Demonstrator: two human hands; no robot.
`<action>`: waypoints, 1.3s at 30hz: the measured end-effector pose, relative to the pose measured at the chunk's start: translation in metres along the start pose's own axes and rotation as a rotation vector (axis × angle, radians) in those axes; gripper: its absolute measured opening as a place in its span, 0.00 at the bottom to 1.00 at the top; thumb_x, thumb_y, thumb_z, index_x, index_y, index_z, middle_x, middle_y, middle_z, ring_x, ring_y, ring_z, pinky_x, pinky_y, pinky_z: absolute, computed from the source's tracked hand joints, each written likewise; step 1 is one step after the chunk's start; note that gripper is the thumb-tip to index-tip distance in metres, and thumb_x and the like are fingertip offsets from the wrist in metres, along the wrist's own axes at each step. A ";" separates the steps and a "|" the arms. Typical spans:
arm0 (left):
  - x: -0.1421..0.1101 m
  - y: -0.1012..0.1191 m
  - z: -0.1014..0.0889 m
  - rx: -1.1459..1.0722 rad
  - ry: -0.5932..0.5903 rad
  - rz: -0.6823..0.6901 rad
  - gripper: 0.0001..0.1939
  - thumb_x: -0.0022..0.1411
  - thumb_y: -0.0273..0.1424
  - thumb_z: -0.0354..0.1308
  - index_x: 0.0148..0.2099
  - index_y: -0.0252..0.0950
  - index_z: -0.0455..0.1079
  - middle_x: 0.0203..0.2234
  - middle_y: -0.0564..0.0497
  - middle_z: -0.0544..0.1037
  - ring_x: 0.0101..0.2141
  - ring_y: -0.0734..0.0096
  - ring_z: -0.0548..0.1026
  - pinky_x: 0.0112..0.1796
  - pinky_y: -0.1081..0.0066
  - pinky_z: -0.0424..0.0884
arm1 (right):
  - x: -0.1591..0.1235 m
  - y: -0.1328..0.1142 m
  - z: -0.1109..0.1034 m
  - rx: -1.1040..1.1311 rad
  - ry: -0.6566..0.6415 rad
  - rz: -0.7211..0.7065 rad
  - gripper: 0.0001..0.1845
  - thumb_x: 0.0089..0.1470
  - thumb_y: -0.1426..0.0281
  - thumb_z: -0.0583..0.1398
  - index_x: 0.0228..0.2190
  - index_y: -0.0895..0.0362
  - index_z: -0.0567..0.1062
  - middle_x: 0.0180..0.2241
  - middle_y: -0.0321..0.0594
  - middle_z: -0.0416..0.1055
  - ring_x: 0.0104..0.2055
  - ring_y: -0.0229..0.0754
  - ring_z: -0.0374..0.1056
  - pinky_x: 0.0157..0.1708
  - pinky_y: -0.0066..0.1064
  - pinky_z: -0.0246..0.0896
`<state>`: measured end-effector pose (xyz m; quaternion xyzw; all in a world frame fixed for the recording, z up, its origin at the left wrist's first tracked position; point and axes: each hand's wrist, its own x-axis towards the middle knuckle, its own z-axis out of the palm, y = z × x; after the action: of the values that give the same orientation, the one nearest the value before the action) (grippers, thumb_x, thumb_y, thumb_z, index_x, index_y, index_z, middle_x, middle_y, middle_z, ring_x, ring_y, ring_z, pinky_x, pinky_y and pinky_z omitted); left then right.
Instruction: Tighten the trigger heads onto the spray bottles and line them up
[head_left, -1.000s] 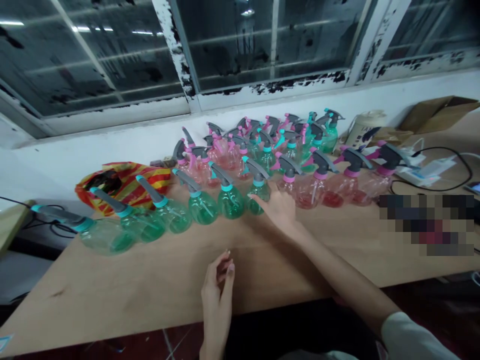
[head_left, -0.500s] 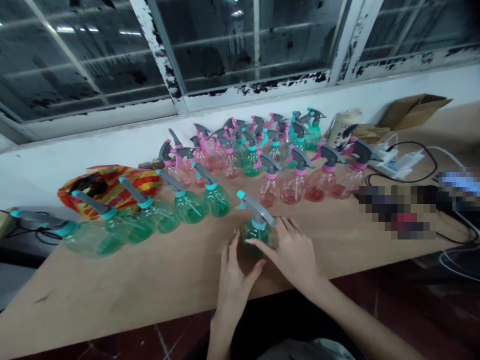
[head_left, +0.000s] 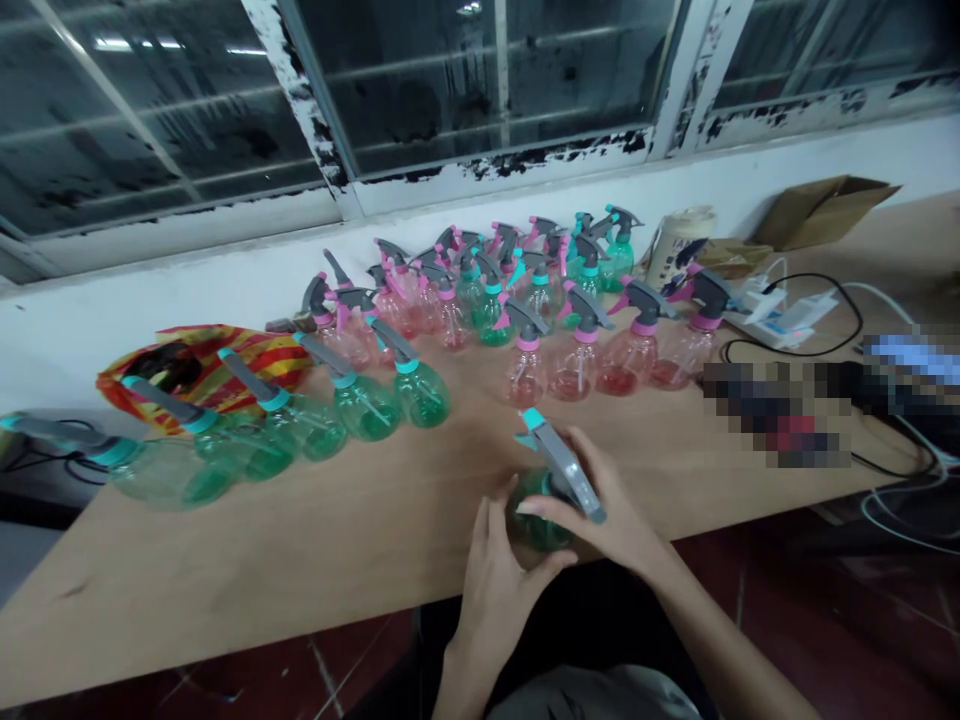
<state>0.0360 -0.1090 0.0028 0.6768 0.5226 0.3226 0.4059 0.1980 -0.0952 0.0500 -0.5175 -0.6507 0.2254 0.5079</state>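
Note:
A green spray bottle (head_left: pixel 536 520) with a grey-and-turquoise trigger head stands near the table's front edge, its nozzle pointing away to the left. My right hand (head_left: pixel 619 505) is closed on it from the right, thumb across the front of the body. On the other side my left hand (head_left: pixel 499 580) curves round the lower body, fingers against its left side and thumb beneath. The bottle's base is partly hidden by my hands. To the left, several green spray bottles (head_left: pixel 367 405) form a row, and pink ones (head_left: pixel 574 370) stand in a row behind my right hand.
More pink and green bottles (head_left: pixel 454 320) crowd together near the wall. A red-and-yellow plastic bag (head_left: pixel 232 350) lies at the left. At the right are a paper cup (head_left: pixel 679 245), an open cardboard box (head_left: pixel 821 215), a white power strip (head_left: pixel 787 325) and cables.
The held bottle has come nearer to me and to the right, its head now tilted and turned. Both hands moved along with it, the left closing in around its lower body.

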 end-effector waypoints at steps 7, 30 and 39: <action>0.002 0.004 0.008 0.010 -0.038 0.088 0.43 0.50 0.40 0.71 0.64 0.44 0.57 0.57 0.40 0.68 0.58 0.45 0.65 0.56 0.46 0.61 | 0.013 -0.002 -0.004 0.092 0.030 -0.067 0.13 0.55 0.65 0.62 0.44 0.51 0.73 0.45 0.42 0.75 0.49 0.48 0.72 0.49 0.42 0.67; 0.032 -0.051 -0.022 0.867 0.217 0.325 0.28 0.70 0.40 0.48 0.65 0.28 0.57 0.65 0.33 0.58 0.65 0.49 0.54 0.60 0.48 0.56 | 0.029 0.000 -0.002 0.014 0.025 -0.083 0.06 0.56 0.67 0.61 0.29 0.54 0.70 0.23 0.32 0.69 0.25 0.38 0.71 0.27 0.29 0.66; 0.032 -0.051 -0.022 0.887 0.206 0.327 0.28 0.70 0.40 0.48 0.65 0.28 0.56 0.65 0.32 0.57 0.65 0.49 0.54 0.59 0.47 0.57 | 0.020 0.008 0.001 0.052 0.005 -0.094 0.14 0.57 0.68 0.61 0.46 0.53 0.72 0.38 0.40 0.74 0.47 0.46 0.73 0.43 0.34 0.67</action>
<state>0.0022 -0.0674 -0.0314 0.8224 0.5341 0.1934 -0.0315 0.2017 -0.0738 0.0522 -0.4735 -0.6669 0.2170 0.5328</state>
